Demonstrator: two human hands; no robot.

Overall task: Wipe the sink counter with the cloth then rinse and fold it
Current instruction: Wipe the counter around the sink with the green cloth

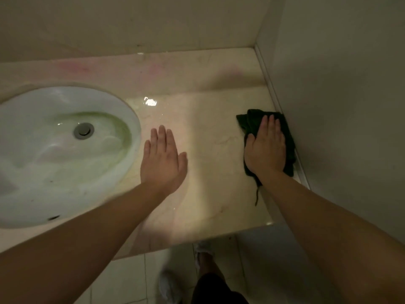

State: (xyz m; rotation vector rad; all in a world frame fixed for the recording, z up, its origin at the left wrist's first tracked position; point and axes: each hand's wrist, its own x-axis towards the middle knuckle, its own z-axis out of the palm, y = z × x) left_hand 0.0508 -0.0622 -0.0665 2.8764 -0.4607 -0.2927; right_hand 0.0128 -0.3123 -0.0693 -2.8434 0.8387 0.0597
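In the head view, the dark green cloth (248, 120) lies bunched at the right of the frame, on the pale stone table (210, 132) and pushed up against the side wall (339, 106). This looks like the far end of a wiping stroke into the corner strip. The right hand (265, 148) lies flat on top of it with the fingers straight and together, so the grip is released and the palm presses rather than clutches, probably to spread pressure over the fabric. The cloth's long axis runs up and down the frame, parallel to the wall, with a thin tail trailing toward the lower edge. At frame centre the left hand (163, 159) is spread flat, its grip also released and holding nothing. It is just beside the white sink (32, 119) at the left, likely bracing, though contact with the table cannot be told. Wet glints show on the table above it, so wiping seems unfinished.
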